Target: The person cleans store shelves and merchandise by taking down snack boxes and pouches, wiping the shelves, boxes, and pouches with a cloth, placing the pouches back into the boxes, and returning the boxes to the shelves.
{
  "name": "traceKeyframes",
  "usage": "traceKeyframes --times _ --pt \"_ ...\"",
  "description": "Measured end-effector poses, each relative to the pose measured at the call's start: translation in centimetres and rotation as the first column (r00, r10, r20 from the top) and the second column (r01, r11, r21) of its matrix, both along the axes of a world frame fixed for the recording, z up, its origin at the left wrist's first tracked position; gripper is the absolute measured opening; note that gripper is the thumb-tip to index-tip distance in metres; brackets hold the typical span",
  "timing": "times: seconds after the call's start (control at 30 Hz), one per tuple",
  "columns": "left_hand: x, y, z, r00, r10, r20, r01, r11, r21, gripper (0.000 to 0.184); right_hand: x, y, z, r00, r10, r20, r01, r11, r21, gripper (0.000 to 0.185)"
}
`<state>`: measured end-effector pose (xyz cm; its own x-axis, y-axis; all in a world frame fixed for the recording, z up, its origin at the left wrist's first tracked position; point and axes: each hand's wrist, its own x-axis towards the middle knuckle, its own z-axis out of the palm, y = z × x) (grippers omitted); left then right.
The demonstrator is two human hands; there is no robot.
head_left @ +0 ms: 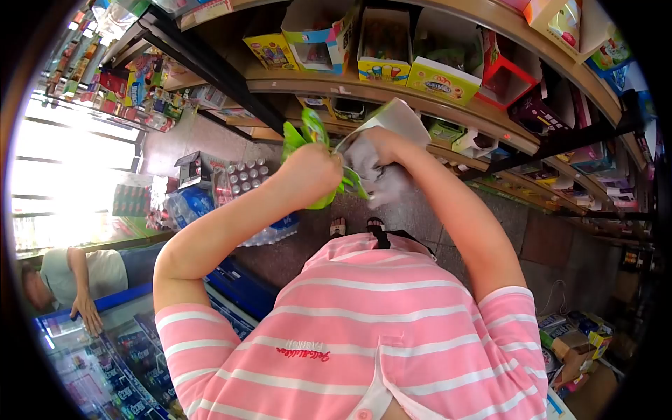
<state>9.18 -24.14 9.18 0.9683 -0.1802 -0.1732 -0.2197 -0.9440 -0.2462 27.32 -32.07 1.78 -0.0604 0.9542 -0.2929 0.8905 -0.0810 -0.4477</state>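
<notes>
My left hand (313,170) is closed round several bright green packets (308,130), which stick out above and below the fist. Just to its right, my right hand (379,145) is at a white box or card (402,120) and a greyish-white cloth or bag (383,183) that hangs below it, blurred. The fingers of this hand are mostly hidden behind the white material. Both hands are close together in front of the shelves.
Shelves (420,96) with open snack boxes run across the top. Packs of bottles (187,205) and cans (247,175) stand on the floor at left. A person (85,273) leans by a glass counter (105,364). Cartons (574,343) lie at lower right.
</notes>
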Motion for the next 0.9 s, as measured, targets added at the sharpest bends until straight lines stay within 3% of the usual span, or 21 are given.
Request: traceKeyframes --times 0.1,0.17,0.2,0.23,0.33,0.37,0.47,0.5,0.57,0.6,0.63,0.73,0.77,0.8,0.83,0.9 --pt "-0.1 0.6 0.8 1.0 0.011 0.007 -0.011 1.0 -0.017 0.013 -1.5 -0.9 4.3 0.991 -0.056 -0.119 0.048 0.997 -0.066 0.027" --pt "-0.4 0.6 0.9 0.997 0.074 -0.024 -0.074 0.997 -0.003 0.014 0.6 -2.8 4.9 0.962 0.005 -0.272 0.098 0.927 0.363 0.028" --pt "-0.5 0.7 0.8 0.996 0.085 -0.024 -0.085 0.996 -0.005 0.014 1.6 -4.5 7.8 0.876 0.022 -0.483 0.203 0.89 0.409 0.027" --pt "-0.7 0.9 0.5 0.996 0.094 -0.01 -0.094 0.994 -0.06 0.014 2.7 -6.1 9.1 0.871 0.03 -0.49 0.251 0.831 0.497 0.026" --pt "-1.5 1.2 0.3 0.991 0.127 0.046 -0.119 0.982 -0.15 0.015 5.5 -11.0 11.8 0.854 -0.16 -0.495 0.436 0.741 0.511 0.023" --pt "-1.7 1.2 0.3 0.986 0.141 0.088 -0.123 0.976 -0.181 0.015 6.2 -12.1 10.8 0.733 -0.256 -0.631 0.588 0.704 0.397 0.017" --pt "-2.1 1.0 0.7 0.965 0.215 0.151 -0.183 0.963 -0.2 0.014 5.1 -12.3 8.5 0.648 -0.304 -0.698 0.644 0.709 0.289 0.014" --pt "-2.1 1.0 0.4 0.963 0.224 0.151 -0.192 0.961 -0.201 0.014 4.1 -11.1 6.9 0.657 -0.398 -0.64 0.679 0.68 0.275 0.03" --pt "-2.1 0.8 -0.4 0.96 0.181 0.216 -0.132 0.966 -0.222 0.012 1.8 -8.8 5.7 0.574 -0.627 -0.527 0.763 0.643 0.066 0.057" --pt "-2.2 0.4 -0.4 0.958 0.193 0.214 -0.144 0.964 -0.223 0.012 0.6 -7.2 5.9 0.658 -0.665 -0.353 0.742 0.651 0.158 0.063" --pt "-2.1 0.1 -0.5 0.964 0.185 0.191 -0.145 0.967 -0.208 0.011 -0.2 -6.0 6.3 0.738 -0.644 -0.201 0.674 0.719 0.169 0.062" --pt "-2.4 -0.4 -1.1 0.964 0.187 0.191 -0.148 0.968 -0.201 0.009 -2.6 -3.3 5.0 0.8 -0.595 -0.08 0.6 0.786 0.148 0.052" --pt "-2.7 -0.4 -1.3 0.959 0.239 0.15 -0.206 0.957 -0.206 0.009 -3.2 -3.1 5.5 0.797 -0.599 -0.081 0.604 0.783 0.151 0.038" --pt "-2.9 -0.6 -1.6 0.953 0.284 0.109 -0.258 0.944 -0.207 0.009 -3.2 -3.1 5.3 0.797 -0.599 -0.081 0.604 0.783 0.152 0.038" --pt "-3.6 -0.5 -2.0 0.95 0.294 0.103 -0.269 0.941 -0.206 0.009 -3.6 -2.8 4.6 0.812 -0.58 -0.061 0.577 0.785 0.225 0.033" --pt "-4.7 -0.7 -2.4 0.919 0.361 0.159 -0.277 0.879 -0.389 0.02 -3.7 -2.5 3.7 0.823 -0.567 -0.039 0.552 0.779 0.297 0.028"
